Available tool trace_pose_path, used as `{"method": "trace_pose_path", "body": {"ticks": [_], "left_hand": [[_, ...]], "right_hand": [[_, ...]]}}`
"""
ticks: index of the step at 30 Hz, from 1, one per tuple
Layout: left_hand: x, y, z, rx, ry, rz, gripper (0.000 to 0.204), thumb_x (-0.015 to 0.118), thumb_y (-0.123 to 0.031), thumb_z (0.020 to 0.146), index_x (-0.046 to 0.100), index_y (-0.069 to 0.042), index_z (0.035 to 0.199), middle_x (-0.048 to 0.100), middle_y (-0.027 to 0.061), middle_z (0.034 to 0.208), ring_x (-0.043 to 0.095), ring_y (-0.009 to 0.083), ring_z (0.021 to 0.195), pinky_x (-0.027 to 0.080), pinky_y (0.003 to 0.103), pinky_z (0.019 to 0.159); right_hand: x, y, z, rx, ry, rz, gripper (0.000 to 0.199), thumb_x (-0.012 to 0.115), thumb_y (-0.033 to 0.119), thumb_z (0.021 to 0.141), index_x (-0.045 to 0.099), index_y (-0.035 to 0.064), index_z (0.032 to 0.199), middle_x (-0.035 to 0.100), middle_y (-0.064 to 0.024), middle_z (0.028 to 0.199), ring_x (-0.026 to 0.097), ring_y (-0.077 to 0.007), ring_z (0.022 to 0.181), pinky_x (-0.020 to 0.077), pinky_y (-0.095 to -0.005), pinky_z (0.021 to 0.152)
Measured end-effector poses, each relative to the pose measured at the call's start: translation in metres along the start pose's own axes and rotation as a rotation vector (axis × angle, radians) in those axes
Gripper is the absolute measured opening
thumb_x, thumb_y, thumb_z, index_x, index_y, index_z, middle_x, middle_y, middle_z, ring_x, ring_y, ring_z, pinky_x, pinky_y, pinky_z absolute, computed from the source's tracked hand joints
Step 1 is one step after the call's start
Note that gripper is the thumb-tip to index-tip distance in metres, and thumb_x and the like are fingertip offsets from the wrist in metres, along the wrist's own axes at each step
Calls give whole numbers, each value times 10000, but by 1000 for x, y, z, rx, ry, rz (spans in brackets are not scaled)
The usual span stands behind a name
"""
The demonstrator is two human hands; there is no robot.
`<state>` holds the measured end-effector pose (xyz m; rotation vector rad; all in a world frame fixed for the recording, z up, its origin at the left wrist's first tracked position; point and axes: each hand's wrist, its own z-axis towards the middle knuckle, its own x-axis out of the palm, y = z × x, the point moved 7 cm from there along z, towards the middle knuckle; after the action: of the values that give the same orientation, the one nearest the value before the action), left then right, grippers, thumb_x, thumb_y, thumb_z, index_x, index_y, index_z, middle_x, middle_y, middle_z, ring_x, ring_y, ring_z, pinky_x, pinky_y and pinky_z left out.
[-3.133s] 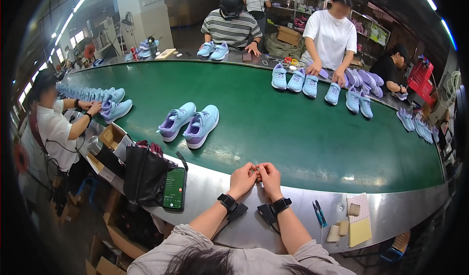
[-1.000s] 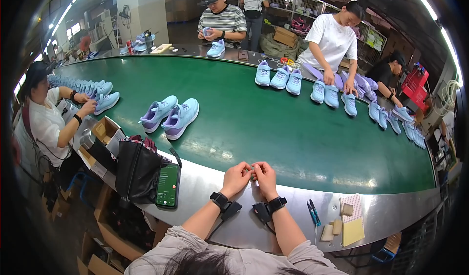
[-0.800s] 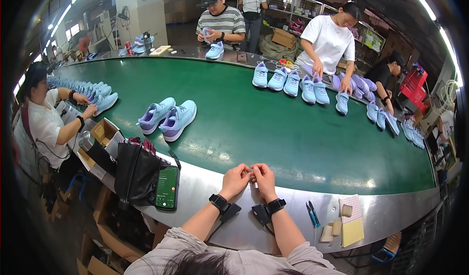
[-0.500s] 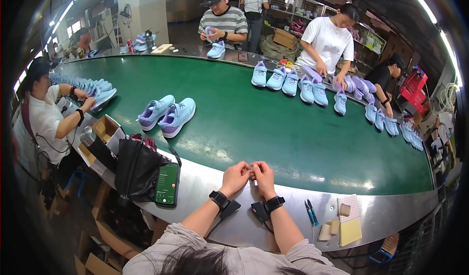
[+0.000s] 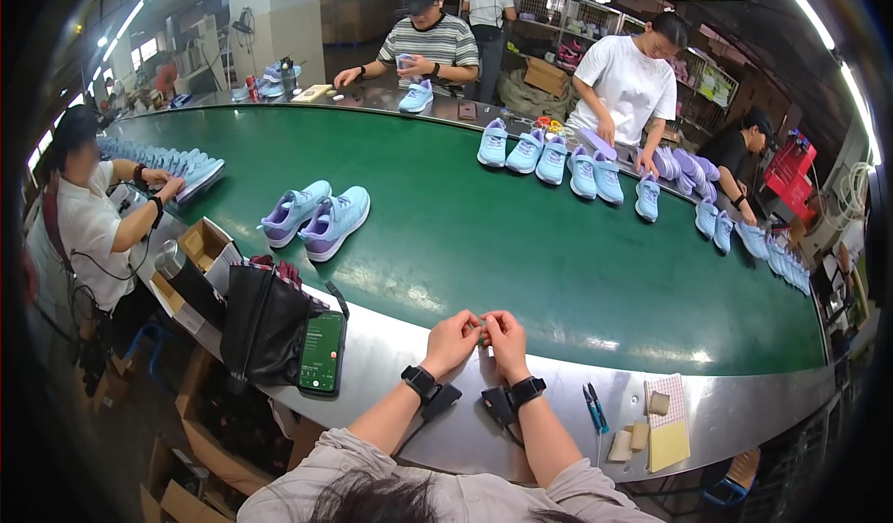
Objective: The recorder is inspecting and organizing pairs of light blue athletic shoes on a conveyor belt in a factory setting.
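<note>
Both hands meet at the desk (image 5: 558,402) edge, the left hand (image 5: 450,342) and right hand (image 5: 507,339) pinched together on a tiny item (image 5: 483,330) too small to identify. A yellow pad (image 5: 668,444) and beige paper blocks (image 5: 629,441) lie to the right; an open cardboard box (image 5: 200,244) sits left, partly hidden by a black bag (image 5: 265,323).

just beyond the two hands, left hand (image 5: 450,339) and right hand (image 5: 507,337), one green belt (image 5: 521,244) carries shoes. two shoes (image 5: 316,216) stand as a pair far to the left of the hands. six light blue shoes (image 5: 558,160) stand in a row far beyond the hands. one phone (image 5: 322,352) lies left of the hands. four other people work around the belt.
</note>
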<state>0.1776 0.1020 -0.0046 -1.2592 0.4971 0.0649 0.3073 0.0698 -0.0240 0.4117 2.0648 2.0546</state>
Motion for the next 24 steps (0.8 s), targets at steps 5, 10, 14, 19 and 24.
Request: {"method": "trace_pose_path", "body": {"ticks": [5, 10, 14, 19, 24], "left_hand": [[3, 1, 2, 50, -28, -55, 137, 624, -184, 818, 613, -56, 867, 598, 74, 634, 574, 200, 562, 452, 316, 541], [0, 14, 3, -27, 4, -169, 180, 586, -192, 836, 599, -43, 937, 657, 145, 815, 641, 255, 727, 497, 352, 645], [-7, 10, 1, -28, -5, -94, 138, 566, -170, 817, 570, -48, 880, 630, 140, 758, 604, 308, 686, 470, 380, 606], [-6, 6, -2, 15, -55, -75, 133, 574, -190, 821, 576, -68, 875, 621, 112, 724, 596, 290, 666, 454, 376, 592], [-20, 7, 4, -79, -58, -395, 168, 590, -142, 841, 551, -64, 984, 584, 26, 702, 576, 145, 629, 445, 290, 565]], "right_hand": [[-5, -7, 5, -39, 6, -87, 139, 545, 152, 921, 601, 26, 938, 607, -21, 767, 549, -70, 645, 459, -211, 576], [-1, -16, 14, -13, -28, 7, 127, 558, 157, 917, 592, 36, 933, 605, -26, 759, 582, -88, 654, 471, -209, 553], [7, -9, 14, -44, 49, -1, 134, 512, 147, 941, 580, 35, 916, 580, -12, 718, 515, -49, 584, 412, -178, 497], [6, -4, 11, -59, 59, -27, 143, 502, 149, 946, 577, 32, 912, 532, 15, 680, 475, -41, 572, 392, -177, 494], [5, -1, 12, -79, 26, -6, 143, 500, 147, 947, 581, 36, 907, 525, 13, 688, 465, -43, 580, 391, -176, 498]]}}
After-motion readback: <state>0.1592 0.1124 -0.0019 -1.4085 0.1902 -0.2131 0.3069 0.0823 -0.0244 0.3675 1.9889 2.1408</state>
